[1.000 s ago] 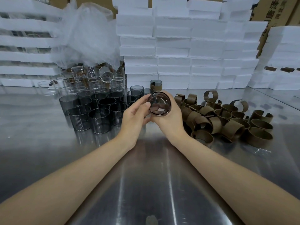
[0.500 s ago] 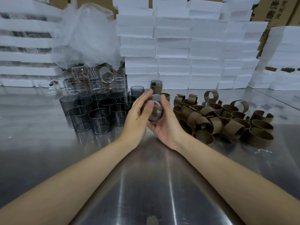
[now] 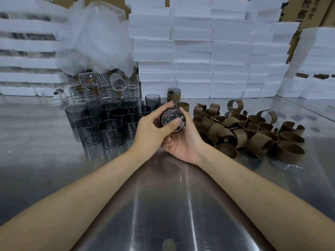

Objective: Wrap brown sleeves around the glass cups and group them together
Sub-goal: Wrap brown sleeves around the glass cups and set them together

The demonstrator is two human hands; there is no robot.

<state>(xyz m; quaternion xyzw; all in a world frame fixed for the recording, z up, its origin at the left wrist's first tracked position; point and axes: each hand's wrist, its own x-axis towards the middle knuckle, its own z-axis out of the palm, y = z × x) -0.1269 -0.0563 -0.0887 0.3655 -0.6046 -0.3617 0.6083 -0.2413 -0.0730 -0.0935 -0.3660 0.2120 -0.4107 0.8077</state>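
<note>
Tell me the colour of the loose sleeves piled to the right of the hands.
The sleeves are brown; the head view shows it.

The steel table point(image 3: 163, 205) bears dark cups point(image 3: 108, 127) back-left, sleeves point(image 3: 253, 131) heaped right, and foam boxes point(image 3: 199, 51) seemingly along its far edge.

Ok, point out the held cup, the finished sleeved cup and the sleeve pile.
held cup point(image 3: 168, 115), head view, round end facing the camera.
sleeved cup point(image 3: 173, 97), head view, its brown sleeve.
sleeve pile point(image 3: 257, 142), head view, a near sleeve.
</note>
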